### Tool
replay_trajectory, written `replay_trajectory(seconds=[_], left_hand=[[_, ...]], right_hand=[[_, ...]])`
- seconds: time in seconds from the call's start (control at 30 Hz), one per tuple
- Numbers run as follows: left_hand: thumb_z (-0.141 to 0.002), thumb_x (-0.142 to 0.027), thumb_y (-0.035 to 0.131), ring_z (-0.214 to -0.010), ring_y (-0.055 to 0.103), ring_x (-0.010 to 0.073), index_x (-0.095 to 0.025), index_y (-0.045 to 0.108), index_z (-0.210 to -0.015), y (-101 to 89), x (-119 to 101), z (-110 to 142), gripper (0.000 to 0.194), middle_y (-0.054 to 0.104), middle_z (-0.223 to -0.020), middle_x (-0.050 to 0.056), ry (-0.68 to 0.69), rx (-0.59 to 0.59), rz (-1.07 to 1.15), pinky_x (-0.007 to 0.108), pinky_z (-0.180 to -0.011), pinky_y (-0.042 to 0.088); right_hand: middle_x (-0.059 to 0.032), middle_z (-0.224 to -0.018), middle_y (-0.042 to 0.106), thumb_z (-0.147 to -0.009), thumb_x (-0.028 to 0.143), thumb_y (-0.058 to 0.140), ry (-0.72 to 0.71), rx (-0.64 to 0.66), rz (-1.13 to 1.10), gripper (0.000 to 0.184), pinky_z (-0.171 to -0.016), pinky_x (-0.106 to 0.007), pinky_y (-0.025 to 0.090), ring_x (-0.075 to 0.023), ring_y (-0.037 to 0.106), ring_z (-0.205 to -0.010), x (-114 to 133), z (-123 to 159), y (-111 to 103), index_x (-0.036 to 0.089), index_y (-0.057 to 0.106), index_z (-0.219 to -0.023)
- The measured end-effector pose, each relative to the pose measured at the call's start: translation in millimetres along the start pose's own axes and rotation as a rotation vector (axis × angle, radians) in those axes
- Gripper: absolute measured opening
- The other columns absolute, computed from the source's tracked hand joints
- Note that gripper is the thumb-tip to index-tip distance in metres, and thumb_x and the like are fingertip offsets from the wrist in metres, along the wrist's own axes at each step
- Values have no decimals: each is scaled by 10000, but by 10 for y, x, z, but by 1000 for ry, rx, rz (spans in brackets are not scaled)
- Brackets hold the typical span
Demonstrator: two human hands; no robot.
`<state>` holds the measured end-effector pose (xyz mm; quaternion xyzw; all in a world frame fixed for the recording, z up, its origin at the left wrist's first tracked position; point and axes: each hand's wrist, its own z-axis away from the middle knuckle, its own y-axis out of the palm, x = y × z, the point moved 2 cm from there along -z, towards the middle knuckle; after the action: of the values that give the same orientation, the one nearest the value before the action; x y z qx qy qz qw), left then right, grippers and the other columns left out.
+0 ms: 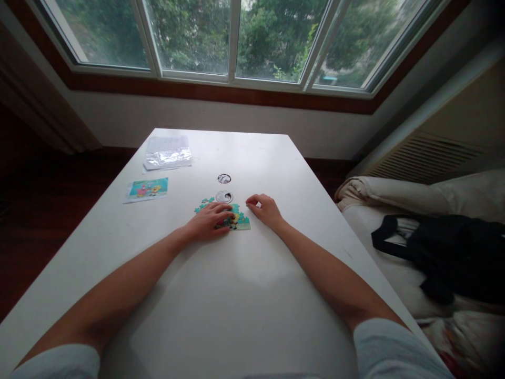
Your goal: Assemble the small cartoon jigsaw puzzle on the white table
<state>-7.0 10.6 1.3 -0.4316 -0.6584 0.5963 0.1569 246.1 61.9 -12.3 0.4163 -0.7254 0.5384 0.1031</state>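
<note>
A partly assembled jigsaw puzzle (241, 221) in green and yellow lies on the white table. My left hand (209, 220) rests on its left part, fingers spread, covering some of the picture. Loose green jigsaw pieces (207, 200) lie just beyond that hand. Close to the puzzle's right edge is my right hand (265, 209), thumb and forefinger pinched together; whatever is between the tips is too small to make out. Two round objects, a pale disc (224, 196) and a darker-rimmed one (224, 179), lie beyond the puzzle.
A colourful picture sheet (148, 189) lies on the left of the white table (244, 300). Behind it is a clear plastic bag (169, 152) with paper. To the right, a couch (366, 210) holds dark clothing (457, 252). A window (232, 42) spans the far wall.
</note>
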Motion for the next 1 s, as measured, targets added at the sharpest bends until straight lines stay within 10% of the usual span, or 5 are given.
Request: replay_trajectory(seconds=[0.67,1.0], left_hand=[[-951,-356,597,-1307,520,282,-324,669,-1307,-23,-11,4,364,603,-1399,63,51,-10,50,454,-1139,403],[-954,-337,590,-1269,539,273,-312,682,-1280,-31,-31,-5,340,616,-1365,69,53,-11,47,445,-1123,413]], right_hand=[[-24,-937,764,-853,155,553,145,-119,1,227,-877,-370,511,-205,661,-877,-606,-127,-184,228,750,-936],[-68,-1006,669,-844,284,747,-68,-20,233,83,-934,-417,440,-260,552,-999,-242,-50,-103,242,734,-915]])
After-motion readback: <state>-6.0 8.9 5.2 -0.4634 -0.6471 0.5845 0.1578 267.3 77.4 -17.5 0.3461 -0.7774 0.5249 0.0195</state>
